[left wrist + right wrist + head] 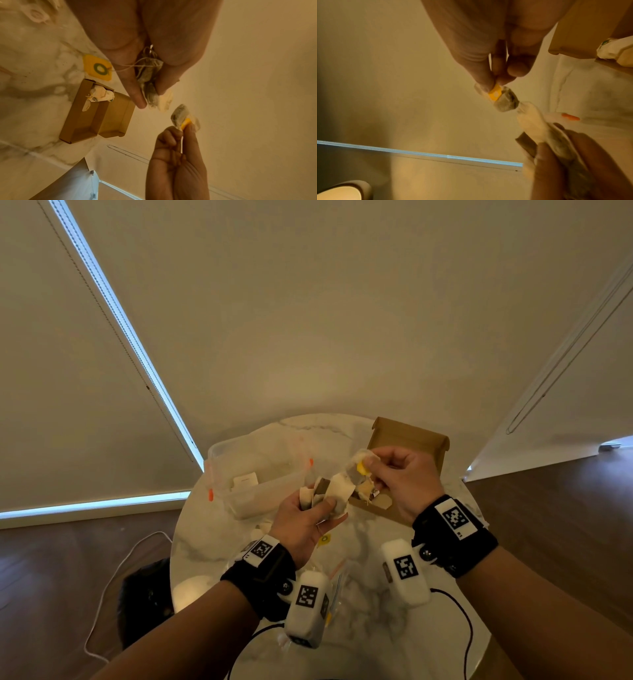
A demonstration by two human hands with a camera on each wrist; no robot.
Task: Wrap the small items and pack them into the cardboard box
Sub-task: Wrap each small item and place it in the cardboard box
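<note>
My left hand (310,513) grips a bunch of tea bags (329,493) with loose strings above the round marble table (205,542); the same tea bags (150,94) show between thumb and fingers in the left wrist view. My right hand (394,474) pinches one tea bag with a yellow tag (361,467) just right of the bunch; that tea bag (505,100) and its tag (186,122) show in both wrist views. The open cardboard box (407,440) lies behind the right hand with a wrapped bundle (101,95) inside.
A clear plastic bin (253,474) with orange clips stands left of the box. A loose yellow tag (97,67) lies on the marble, and zip bags (337,577) near the front. A white cable (113,577) trails on the wooden floor at the left.
</note>
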